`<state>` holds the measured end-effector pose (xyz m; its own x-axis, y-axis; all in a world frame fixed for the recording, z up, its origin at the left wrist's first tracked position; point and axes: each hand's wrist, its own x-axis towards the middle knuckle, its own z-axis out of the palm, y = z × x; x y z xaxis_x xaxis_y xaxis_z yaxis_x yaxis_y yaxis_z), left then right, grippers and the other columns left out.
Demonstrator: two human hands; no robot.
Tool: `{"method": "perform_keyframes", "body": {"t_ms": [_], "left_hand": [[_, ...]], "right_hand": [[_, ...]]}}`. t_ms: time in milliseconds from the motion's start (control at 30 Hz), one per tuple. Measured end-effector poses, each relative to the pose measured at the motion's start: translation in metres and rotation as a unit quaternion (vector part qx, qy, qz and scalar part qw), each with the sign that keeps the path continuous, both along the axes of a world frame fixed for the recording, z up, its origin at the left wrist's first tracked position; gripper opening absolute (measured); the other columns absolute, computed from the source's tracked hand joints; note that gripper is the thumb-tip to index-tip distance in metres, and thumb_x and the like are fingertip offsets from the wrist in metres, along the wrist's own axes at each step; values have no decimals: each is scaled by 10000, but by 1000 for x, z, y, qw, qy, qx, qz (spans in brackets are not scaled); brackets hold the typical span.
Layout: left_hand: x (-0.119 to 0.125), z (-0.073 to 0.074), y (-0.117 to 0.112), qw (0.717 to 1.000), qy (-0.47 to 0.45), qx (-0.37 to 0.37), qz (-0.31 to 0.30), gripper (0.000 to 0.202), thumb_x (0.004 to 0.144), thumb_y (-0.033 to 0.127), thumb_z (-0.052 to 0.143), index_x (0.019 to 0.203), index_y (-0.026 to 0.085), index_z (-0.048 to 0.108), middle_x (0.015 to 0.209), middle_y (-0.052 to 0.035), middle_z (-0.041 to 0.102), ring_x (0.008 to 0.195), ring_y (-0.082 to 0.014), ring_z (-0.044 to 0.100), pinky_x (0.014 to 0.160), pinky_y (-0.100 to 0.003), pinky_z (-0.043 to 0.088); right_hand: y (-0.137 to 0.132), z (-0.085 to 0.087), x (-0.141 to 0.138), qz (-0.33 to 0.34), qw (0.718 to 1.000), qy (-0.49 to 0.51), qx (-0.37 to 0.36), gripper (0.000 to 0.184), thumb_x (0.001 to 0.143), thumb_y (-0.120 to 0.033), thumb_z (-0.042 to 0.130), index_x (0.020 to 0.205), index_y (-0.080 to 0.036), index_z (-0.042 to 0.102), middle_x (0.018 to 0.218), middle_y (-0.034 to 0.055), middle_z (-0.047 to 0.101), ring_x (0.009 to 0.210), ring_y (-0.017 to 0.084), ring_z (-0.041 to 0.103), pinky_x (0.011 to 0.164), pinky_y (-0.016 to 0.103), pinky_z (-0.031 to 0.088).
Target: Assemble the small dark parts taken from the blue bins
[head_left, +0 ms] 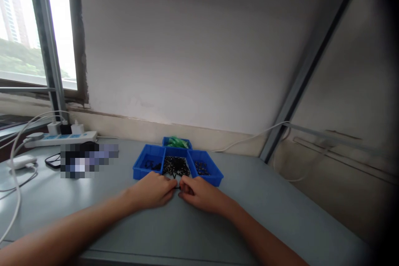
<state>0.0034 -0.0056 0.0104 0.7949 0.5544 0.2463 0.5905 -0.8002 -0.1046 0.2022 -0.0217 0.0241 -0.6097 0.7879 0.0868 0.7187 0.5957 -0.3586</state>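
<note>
My left hand (155, 190) and my right hand (199, 193) are close together just in front of the blue bins, fingers pinched. Between the fingertips shows a thin black cord-like piece (177, 188), held at both sides; most of it is hidden. Behind my hands, the middle blue bin (177, 151) holds a heap of small black pieces (177, 166) with shiny bits. Some black loop-like pieces (152, 165) lie in the left blue bin (139, 171). Small dark metallic parts (202, 168) are spread in the right blue bin (215, 179).
A small blue bin with green plastic (177, 143) stands at the back by the wall. To the left are a white power strip (89, 136) with plugs, a white adapter (23, 161), loose cables and a blurred-out item (84, 160). A metal post (280, 120) rises at the right.
</note>
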Motion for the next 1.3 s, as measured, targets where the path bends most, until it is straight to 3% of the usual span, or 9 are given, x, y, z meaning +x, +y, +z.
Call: {"method": "perform_keyframes", "body": {"t_ms": [467, 633, 767, 1100, 1300], "left_hand": [[0, -1, 1, 1000, -8, -12, -13, 140, 867, 212, 458, 850, 184, 594, 752, -28, 663, 663, -187, 647, 604, -241, 466], [0, -1, 1, 999, -14, -21, -20, 150, 871, 245, 468, 843, 188, 604, 764, -27, 668, 672, -183, 646, 608, -235, 467], [0, -1, 1, 1000, -12, -13, -26, 152, 873, 229, 455, 829, 174, 590, 754, -34, 666, 659, -190, 640, 604, -254, 468], [1, 4, -1, 1000, -29, 1, 0, 145, 871, 213, 435, 786, 176, 546, 710, -16, 634, 632, -180, 620, 558, -245, 444], [1, 4, -1, 997, -66, 1, -46, 127, 893, 214, 436, 838, 172, 542, 781, -13, 626, 687, -155, 607, 593, -224, 437]], "right_hand": [[-1, 0, -1, 28, 999, 18, -16, 77, 839, -267, 541, 867, -195, 543, 697, -28, 588, 647, 120, 536, 563, 197, 334], [-2, 0, -3, 19, 1000, -2, 15, 169, 881, -347, 494, 830, -197, 553, 725, -11, 602, 667, 132, 546, 567, 207, 329], [-1, -2, -2, 8, 998, -20, 54, 164, 894, -293, 449, 815, -194, 552, 731, 6, 618, 680, 141, 558, 587, 216, 324], [5, -2, 3, -24, 995, -63, 67, 136, 862, -210, 454, 875, -194, 589, 714, 9, 634, 672, 147, 574, 559, 219, 289], [5, -7, 1, 3, 994, -67, 82, 175, 892, -250, 437, 844, -175, 588, 777, 40, 658, 700, 160, 589, 571, 230, 302]]}}
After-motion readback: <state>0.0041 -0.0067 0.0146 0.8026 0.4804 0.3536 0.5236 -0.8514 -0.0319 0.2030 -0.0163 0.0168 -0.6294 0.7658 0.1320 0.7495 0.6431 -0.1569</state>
